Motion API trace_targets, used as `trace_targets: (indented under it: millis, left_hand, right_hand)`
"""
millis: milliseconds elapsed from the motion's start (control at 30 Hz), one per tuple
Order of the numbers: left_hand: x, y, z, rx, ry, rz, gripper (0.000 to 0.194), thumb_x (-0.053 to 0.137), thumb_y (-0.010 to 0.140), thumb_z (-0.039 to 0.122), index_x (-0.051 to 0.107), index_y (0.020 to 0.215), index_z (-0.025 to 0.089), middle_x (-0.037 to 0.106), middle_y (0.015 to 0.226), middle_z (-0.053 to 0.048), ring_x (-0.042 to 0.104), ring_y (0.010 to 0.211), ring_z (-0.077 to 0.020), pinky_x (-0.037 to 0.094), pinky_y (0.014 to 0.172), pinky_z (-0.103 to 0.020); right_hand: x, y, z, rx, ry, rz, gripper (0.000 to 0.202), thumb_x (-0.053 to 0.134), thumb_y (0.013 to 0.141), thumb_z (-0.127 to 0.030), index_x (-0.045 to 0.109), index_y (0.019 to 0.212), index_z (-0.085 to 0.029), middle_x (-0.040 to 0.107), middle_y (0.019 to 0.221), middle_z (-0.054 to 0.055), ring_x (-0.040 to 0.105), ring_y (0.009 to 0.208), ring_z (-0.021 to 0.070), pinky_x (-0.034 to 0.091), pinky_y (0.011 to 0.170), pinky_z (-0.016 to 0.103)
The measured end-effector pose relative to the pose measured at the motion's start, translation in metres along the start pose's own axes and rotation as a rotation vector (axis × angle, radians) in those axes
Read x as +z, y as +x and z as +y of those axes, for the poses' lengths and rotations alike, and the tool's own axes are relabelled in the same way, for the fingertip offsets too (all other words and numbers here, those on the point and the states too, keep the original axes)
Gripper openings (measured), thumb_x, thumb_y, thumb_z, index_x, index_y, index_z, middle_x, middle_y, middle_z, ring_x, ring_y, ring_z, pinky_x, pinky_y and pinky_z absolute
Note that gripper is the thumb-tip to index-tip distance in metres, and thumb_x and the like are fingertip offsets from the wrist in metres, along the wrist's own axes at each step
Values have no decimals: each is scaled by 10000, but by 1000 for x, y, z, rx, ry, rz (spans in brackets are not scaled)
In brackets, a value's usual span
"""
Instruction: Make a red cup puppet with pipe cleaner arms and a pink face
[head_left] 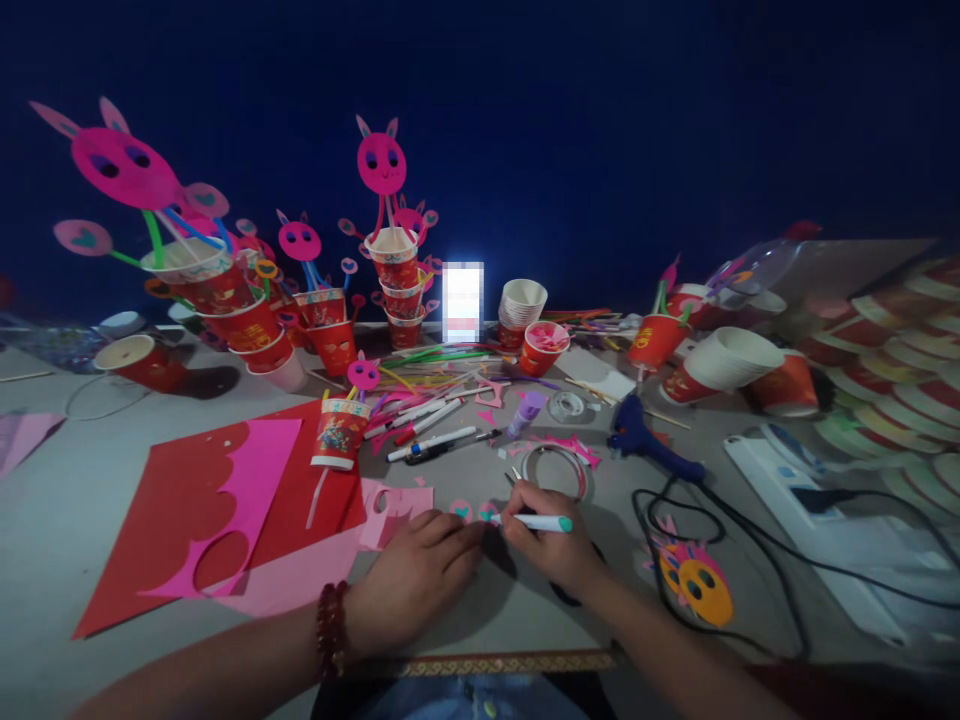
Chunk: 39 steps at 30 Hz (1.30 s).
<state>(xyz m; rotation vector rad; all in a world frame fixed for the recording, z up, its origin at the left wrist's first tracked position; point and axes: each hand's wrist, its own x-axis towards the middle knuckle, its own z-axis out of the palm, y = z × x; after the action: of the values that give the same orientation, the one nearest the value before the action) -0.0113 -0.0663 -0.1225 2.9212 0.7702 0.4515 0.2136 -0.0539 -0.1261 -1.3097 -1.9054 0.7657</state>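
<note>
My right hand (551, 530) grips a white marker with a green end (551, 522). Its tip meets a small pink paper circle (488, 511) that bears a teal mark. My left hand (424, 565) lies flat on the table, fingers stretched towards that circle, and seems to steady its edge. Just beyond those fingers is another pink circle with a teal heart (460, 511). Cut pink paper scraps (390, 510) lie to the left of my left hand. Part of a pair of scissors (568, 590) shows beneath my right wrist.
Red card (142, 540) and cut magenta paper (259, 450) lie left. Decorated paper cups (337, 435) with pink animal heads stand behind. Several pens (431, 440) lie mid-table. A blue glue gun (652, 440), its cable, and a white power strip (810, 540) are on the right.
</note>
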Motion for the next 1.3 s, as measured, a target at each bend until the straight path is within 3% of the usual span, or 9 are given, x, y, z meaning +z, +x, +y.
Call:
trace_targets:
  millis: [1300]
  left_hand:
    - [-4,1,1,1,-4,-7,215,460,1016,155,623,1155,137,678,1303,-103,616,997,-215,501,857,-361]
  right_hand:
    - [-1,0,-2,-45,14,-11,156,529,834,-248,542,680,-225,577,579,-32,548,525,138,372,547,245]
